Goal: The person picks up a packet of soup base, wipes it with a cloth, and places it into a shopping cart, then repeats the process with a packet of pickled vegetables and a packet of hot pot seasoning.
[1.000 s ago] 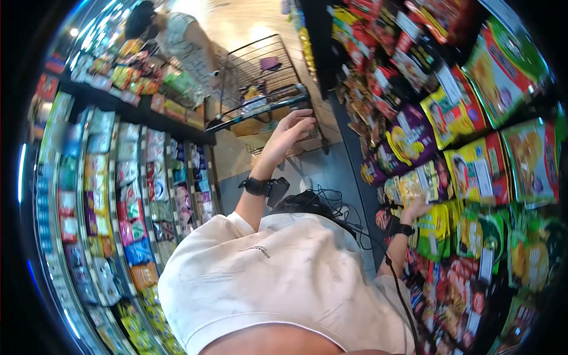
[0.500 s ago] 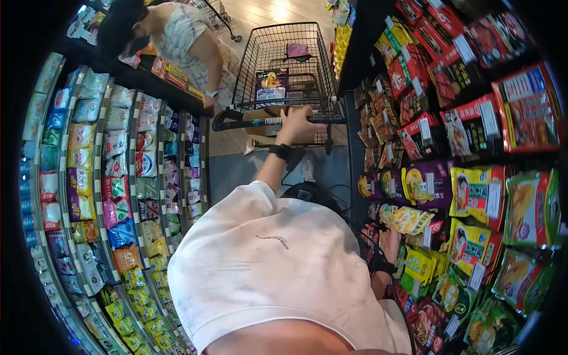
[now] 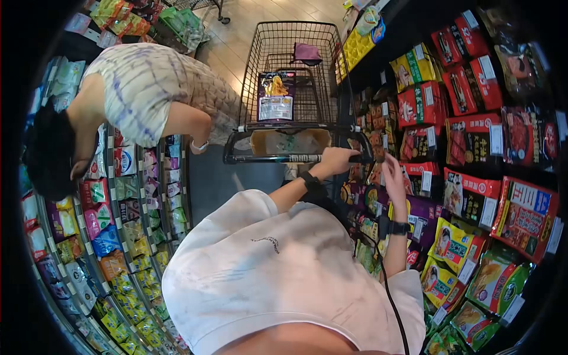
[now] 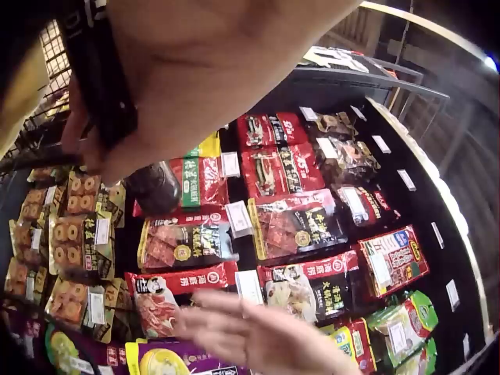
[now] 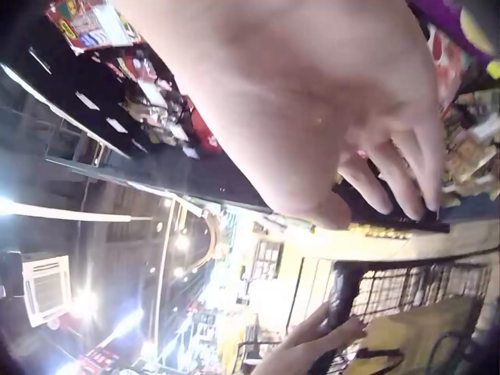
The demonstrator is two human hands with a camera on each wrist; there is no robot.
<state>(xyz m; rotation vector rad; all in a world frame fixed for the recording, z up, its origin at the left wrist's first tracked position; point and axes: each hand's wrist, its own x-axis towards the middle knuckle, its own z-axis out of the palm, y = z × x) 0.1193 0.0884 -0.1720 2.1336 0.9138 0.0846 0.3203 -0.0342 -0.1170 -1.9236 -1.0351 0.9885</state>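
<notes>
My left hand (image 3: pixel 338 162) grips the black handle (image 3: pixel 266 158) of a wire shopping cart (image 3: pixel 244 77) near its right end. In the left wrist view its fingers curl over the handle at the upper left. My right hand (image 3: pixel 394 178) is raised beside the right-hand shelf, just right of the handle, with nothing in it. Its fingers are relaxed and slightly bent in the right wrist view. Inside the cart lie a dark food packet (image 3: pixel 276 97) with a noodle picture and a small purple pouch (image 3: pixel 306 53). A brown cardboard box (image 3: pixel 290 142) shows behind the handle.
Hanging red and black food packets (image 3: pixel 472 137) with price tags fill the right shelf; yellow packets (image 3: pixel 452 244) hang lower. Close on the left, a person in a patterned top (image 3: pixel 142 89) leans over the left shelf of small bagged goods (image 3: pixel 125 260). Another cart (image 3: pixel 198 5) stands farther ahead.
My left hand came down onto the cart handle and now grips it farther right. My right hand left the yellow packets on the shelf and rose toward the cart. The other person came nearer.
</notes>
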